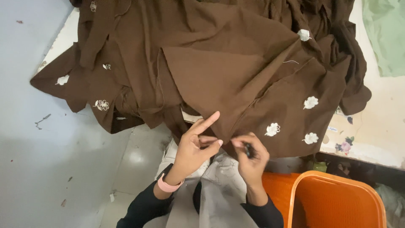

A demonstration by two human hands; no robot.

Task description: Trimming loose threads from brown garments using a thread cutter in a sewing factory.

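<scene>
- Gray cloth (219,194) over the person's lap lies closest to the camera, with black sleeves (143,209) on both sides of it.
- Big brown cloth (219,71) is the largest thing. It is piled in folds on the bench (375,135) and hangs over the bench's near edge toward the lap.
- White sewn flowers (311,102) dot the brown cloth, some near its lower right edge and some on the far left.
- Pale gray floor (50,160) fills the left side, with small bits of dirt on it.
- Orange plastic chair (337,198) stands at the bottom right, just beside the right arm.
- Light green cloth (386,33) lies at the top right corner of the bench, apart from the brown cloth.
- Left hand (196,147) is at the low edge of the brown cloth. Its pointing finger sticks out straight and rests on the cloth. Its thumb and other fingers curl in and pinch the edge of the cloth.
- Right hand (251,156) is just beside the left hand, at the same edge. Its grip is pressed together around a small dark tool (249,150). What kind of tool it is cannot be told.
- Pink watch band (168,185) sits on the left wrist.
- Little loose white thread (291,62) lies on the brown cloth, high up and to the right.
</scene>
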